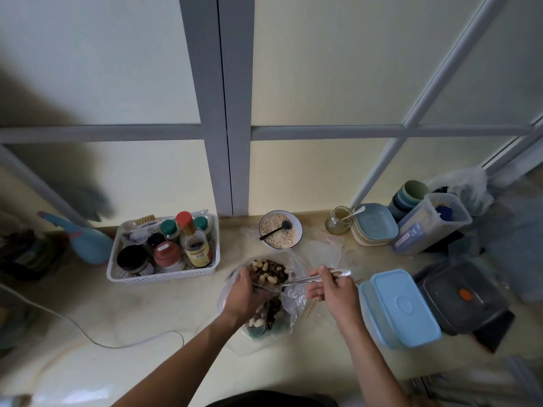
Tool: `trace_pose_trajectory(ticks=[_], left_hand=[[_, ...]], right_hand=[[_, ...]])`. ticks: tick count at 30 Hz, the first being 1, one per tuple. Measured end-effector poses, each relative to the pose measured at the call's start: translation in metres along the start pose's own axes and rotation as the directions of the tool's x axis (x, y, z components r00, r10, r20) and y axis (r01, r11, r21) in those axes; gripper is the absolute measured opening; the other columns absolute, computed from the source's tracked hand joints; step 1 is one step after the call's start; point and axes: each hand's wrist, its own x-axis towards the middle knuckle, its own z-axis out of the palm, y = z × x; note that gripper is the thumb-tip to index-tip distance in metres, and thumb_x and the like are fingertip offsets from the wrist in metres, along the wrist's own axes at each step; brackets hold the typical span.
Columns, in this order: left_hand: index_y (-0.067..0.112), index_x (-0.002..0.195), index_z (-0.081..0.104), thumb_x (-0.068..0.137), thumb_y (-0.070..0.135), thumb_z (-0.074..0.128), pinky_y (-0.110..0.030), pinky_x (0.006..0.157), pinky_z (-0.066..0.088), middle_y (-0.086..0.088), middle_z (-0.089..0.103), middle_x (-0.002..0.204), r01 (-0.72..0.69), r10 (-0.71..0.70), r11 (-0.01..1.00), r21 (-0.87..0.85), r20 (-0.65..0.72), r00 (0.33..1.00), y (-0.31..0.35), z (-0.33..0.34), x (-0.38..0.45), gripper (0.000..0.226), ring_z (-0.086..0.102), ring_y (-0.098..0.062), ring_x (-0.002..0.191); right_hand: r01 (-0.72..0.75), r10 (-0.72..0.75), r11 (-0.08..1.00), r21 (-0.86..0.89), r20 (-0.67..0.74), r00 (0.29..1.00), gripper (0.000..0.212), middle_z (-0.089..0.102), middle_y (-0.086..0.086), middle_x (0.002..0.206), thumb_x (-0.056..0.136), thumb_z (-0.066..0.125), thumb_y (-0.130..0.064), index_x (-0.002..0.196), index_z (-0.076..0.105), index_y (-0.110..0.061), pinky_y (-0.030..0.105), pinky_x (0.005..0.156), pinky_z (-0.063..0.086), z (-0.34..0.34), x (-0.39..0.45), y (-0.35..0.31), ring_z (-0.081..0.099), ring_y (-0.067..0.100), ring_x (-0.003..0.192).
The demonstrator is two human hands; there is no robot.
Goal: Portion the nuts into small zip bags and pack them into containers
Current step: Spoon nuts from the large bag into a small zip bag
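Item, counter [164, 312]: pale surface beneath both hands.
Item, blue lidded containers [402, 308]: stacked, just right of the right fingers, lids on, awaiting packs.
Item, large clear bag of nuts [266, 292]: mixed pale and dark pieces, lying under and between both hands.
Item, left hand [242, 292]: fingers curled on a small zip bag [266, 287], seemingly holding its mouth open over the nuts; the bag's edges are hard to make out.
Item, right hand [330, 289]: fingers pinching metal tongs [316, 278], tips reaching toward the left fingers.
Handling note: the mouth probably needs to stay wide and low; small pinches would likely spill less.
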Motion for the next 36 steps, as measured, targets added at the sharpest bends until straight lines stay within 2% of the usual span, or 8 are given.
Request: trace_pose_trajectory(ticks=[4,7,13,17,22,26,29,36], left_hand=[[0.017,0.134,0.039,0.080,0.027,0.081,-0.026,0.087,0.051,-0.005,0.063,0.130,-0.040,0.038,0.998,-0.052,-0.038,0.999,-0.003,-0.001,0.001,0.070,0.063,-0.021,0.111],[0.017,0.133,0.039,0.079,0.017,0.081,-0.012,0.074,0.048,-0.004,0.064,0.127,-0.056,0.052,0.995,-0.083,-0.058,0.997,-0.004,-0.001,0.001,0.069,0.063,-0.016,0.102],[0.019,0.126,0.043,0.085,0.017,0.079,0.000,0.072,0.044,0.000,0.064,0.115,-0.175,0.160,0.980,-0.094,-0.156,0.975,-0.006,-0.001,-0.003,0.055,0.061,0.001,0.091],[0.024,0.122,0.045,0.082,0.017,0.081,-0.002,0.076,0.044,0.003,0.063,0.112,-0.233,0.206,0.964,-0.127,-0.197,0.959,-0.002,-0.003,-0.005,0.055,0.059,0.012,0.096],[0.019,0.129,0.047,0.079,0.028,0.084,-0.001,0.075,0.042,0.005,0.059,0.114,-0.250,0.210,0.955,-0.162,-0.231,0.950,0.006,-0.004,-0.003,0.063,0.059,-0.008,0.101],[0.019,0.130,0.045,0.081,0.021,0.082,-0.009,0.074,0.050,0.002,0.058,0.109,-0.279,0.223,0.941,-0.190,-0.268,0.937,0.017,-0.005,-0.002,0.061,0.064,-0.002,0.092],[0.016,0.131,0.044,0.077,0.014,0.083,-0.019,0.082,0.053,0.004,0.053,0.114,-0.267,0.216,0.947,-0.179,-0.263,0.940,0.019,-0.004,-0.001,0.067,0.061,-0.008,0.096],[0.018,0.122,0.045,0.076,0.026,0.086,-0.028,0.090,0.052,-0.001,0.050,0.121,-0.182,0.164,0.981,-0.063,-0.222,0.961,-0.002,0.002,0.001,0.062,0.055,-0.016,0.104]], right_hand=[[0.088,-0.082,0.995,-0.054,0.109,0.991,0.032,0.076,0.010,0.070,0.106,0.052,-0.029,0.092,0.078,-0.017,0.028,0.060,0.055,0.002,-0.001,-0.001,0.075,0.026,0.066],[0.141,-0.132,0.990,-0.021,0.238,0.962,0.024,0.077,0.011,0.077,0.105,0.056,-0.024,0.101,0.079,-0.020,0.031,0.069,0.057,0.002,-0.002,0.000,0.076,0.028,0.074],[0.171,-0.164,0.985,0.008,0.339,0.926,0.022,0.078,0.010,0.087,0.101,0.061,-0.011,0.107,0.081,-0.017,0.027,0.073,0.056,0.000,-0.002,-0.002,0.074,0.033,0.083],[0.255,-0.245,0.967,0.006,0.291,0.925,0.027,0.077,0.010,0.083,0.098,0.060,-0.001,0.100,0.082,-0.016,0.028,0.071,0.057,-0.003,-0.002,-0.004,0.075,0.027,0.075],[0.330,-0.333,0.943,0.044,0.171,0.927,0.028,0.076,0.008,0.078,0.091,0.061,-0.005,0.089,0.083,-0.022,0.034,0.068,0.059,-0.002,-0.006,-0.005,0.072,0.027,0.069],[0.380,-0.386,0.921,0.083,0.093,0.918,0.025,0.074,0.010,0.077,0.087,0.057,-0.013,0.087,0.082,-0.019,0.033,0.065,0.057,-0.003,-0.007,-0.006,0.070,0.027,0.067],[0.388,-0.395,0.916,0.102,0.066,0.916,0.025,0.074,0.009,0.077,0.086,0.057,-0.013,0.086,0.081,-0.017,0.030,0.064,0.054,-0.003,-0.004,-0.005,0.069,0.029,0.067],[0.344,-0.355,0.933,0.108,0.100,0.930,0.025,0.075,0.010,0.078,0.087,0.058,-0.014,0.089,0.082,-0.019,0.027,0.067,0.053,-0.004,0.000,-0.001,0.071,0.028,0.072]])
